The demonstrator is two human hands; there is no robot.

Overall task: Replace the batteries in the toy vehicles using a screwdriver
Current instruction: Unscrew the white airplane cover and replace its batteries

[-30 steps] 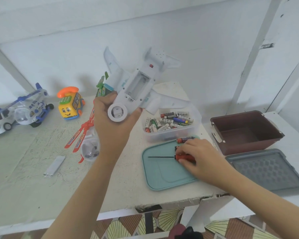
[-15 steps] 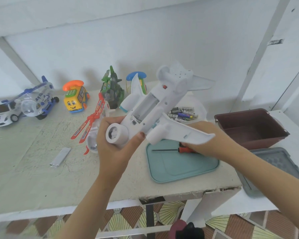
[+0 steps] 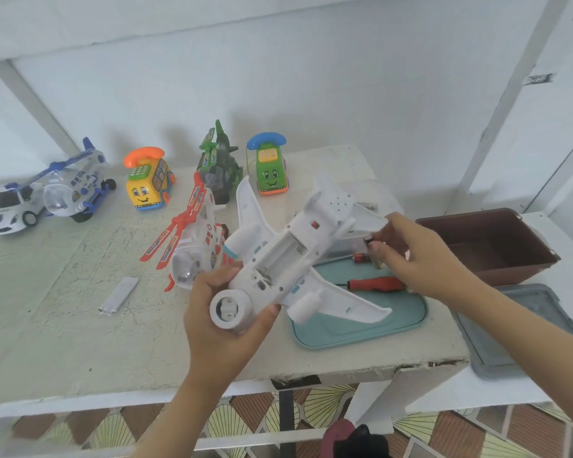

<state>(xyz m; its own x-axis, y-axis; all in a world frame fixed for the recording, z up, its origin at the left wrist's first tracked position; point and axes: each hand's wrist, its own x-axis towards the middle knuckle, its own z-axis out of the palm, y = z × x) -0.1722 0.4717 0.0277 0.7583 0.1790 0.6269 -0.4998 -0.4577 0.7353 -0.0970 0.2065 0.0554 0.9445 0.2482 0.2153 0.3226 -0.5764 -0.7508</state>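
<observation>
Over the front of the worktop (image 3: 63, 325): found a white toy airplane (image 3: 288, 256) held clear of the surface, belly up, nose toward the camera, tail pointing away and to the right. Gripped at the nose by the left hand (image 3: 225, 328), fingers and thumb curled round the round nose piece. Battery bay in the belly seen open, cover off; contents too blurred to tell.

Noted the right hand (image 3: 420, 256) just beside the tail, fingertips pinching a small dark cylinder (image 3: 368, 241) (a battery by shape, though blurred). Recorded one red-and-black battery (image 3: 359, 258) lying loose at the far edge of a teal tray (image 3: 351, 335). Found the screwdriver (image 3: 376, 283), red handle, lying flat on that tray near the heel of the right hand, shaft running under the wing.

Behind the airplane, glimpsed a clear tub (image 3: 374, 200), mostly hidden. Right of the tray: brown bin (image 3: 487, 246), with grey lid (image 3: 523, 332) lying nearer the camera.

Left of the airplane: red-rotor helicopter (image 3: 196, 252), just beside the left hand; further left, flat white strip (image 3: 118, 295) lying alone on the worktop.

Along the back wall, left to right: police car (image 3: 10, 206), blue helicopter (image 3: 73, 190), yellow phone car (image 3: 148, 183), dark green helicopter (image 3: 217, 166), green phone car (image 3: 270, 170).
</observation>
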